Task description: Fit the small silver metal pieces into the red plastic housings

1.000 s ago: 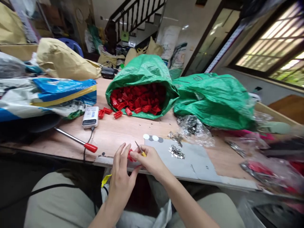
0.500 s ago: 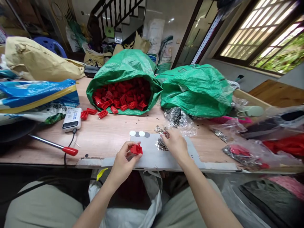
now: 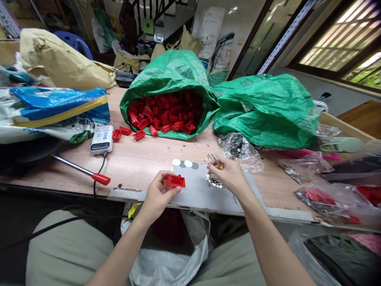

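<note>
Above the grey mat (image 3: 193,194), my left hand (image 3: 157,192) grips a small red plastic housing (image 3: 175,181) between thumb and fingers. Its hollow side faces me. To the right, my right hand (image 3: 228,174) is closed around a thin tool with a metal shaft and a yellow part (image 3: 220,167); its exact kind is unclear. Just under those fingers lies a pile of small shiny metal pieces (image 3: 213,181), and more metal pieces (image 3: 208,158) lie behind it. The two hands are apart.
A green sack (image 3: 166,71) lies open, full of red housings (image 3: 166,113). Another green sack (image 3: 268,107) and a clear plastic bag (image 3: 238,147) are to its right. At left are a white power bank (image 3: 102,140) and a red-tipped handle (image 3: 101,178). A white sack (image 3: 169,270) hangs below the table edge.
My right hand has lifted slightly off the metal pieces, and a thin tool now shows in it. The red housing in my left hand has turned. The whole view has shifted.
</note>
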A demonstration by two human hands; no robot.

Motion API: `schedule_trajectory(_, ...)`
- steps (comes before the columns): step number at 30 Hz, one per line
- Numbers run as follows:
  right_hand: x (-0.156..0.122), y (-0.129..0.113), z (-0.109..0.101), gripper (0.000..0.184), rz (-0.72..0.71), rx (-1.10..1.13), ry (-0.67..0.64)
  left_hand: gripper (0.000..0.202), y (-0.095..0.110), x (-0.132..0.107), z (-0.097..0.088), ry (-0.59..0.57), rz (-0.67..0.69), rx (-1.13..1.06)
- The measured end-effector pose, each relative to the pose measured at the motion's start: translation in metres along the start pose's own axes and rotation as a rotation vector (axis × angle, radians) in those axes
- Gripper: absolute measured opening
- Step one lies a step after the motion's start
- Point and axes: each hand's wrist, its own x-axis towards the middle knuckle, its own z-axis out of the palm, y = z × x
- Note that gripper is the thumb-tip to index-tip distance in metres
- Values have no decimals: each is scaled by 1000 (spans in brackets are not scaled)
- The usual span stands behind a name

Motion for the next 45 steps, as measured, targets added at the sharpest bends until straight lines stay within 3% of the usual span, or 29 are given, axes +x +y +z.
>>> schedule_trajectory(3, -32, -21, 16, 27, -1, 528, -157, 36, -5, -1, 2, -3, 55, 6)
schedule_trajectory(5, -50, -32, 30, 28, -22, 612, -166, 32, -7, -2, 3, -2, 110, 23)
schedule_trajectory(11, -64, -34, 57, 21, -87, 447, -8, 21, -8, -4, 8, -15, 177, 70)
schedule_trajectory(16, -65, -27, 62, 20, -118, 393, -8, 20, -6, -4, 10, -5, 193, 91)
schedule_trajectory(22, -59, -24, 55, 23, -81, 502, -164, 20, -6, -4, 10, 0, 203, 124)
schedule_trajectory(25, -54, -22, 48, 35, -22, 603, -280, 19, -6, -4, 10, -2, 205, 128)
schedule_trajectory(34, -51, -14, 51, 49, 108, 796, -453, 25, -5, -4, 9, 15, 172, 130)
schedule_trajectory(38, -53, -14, 45, 49, 93, 765, -488, 25, -5, -4, 9, -4, 164, 112)
schedule_trajectory(45, -59, -16, 51, 38, -49, 578, -273, 23, -8, -8, 8, -27, 261, 233)
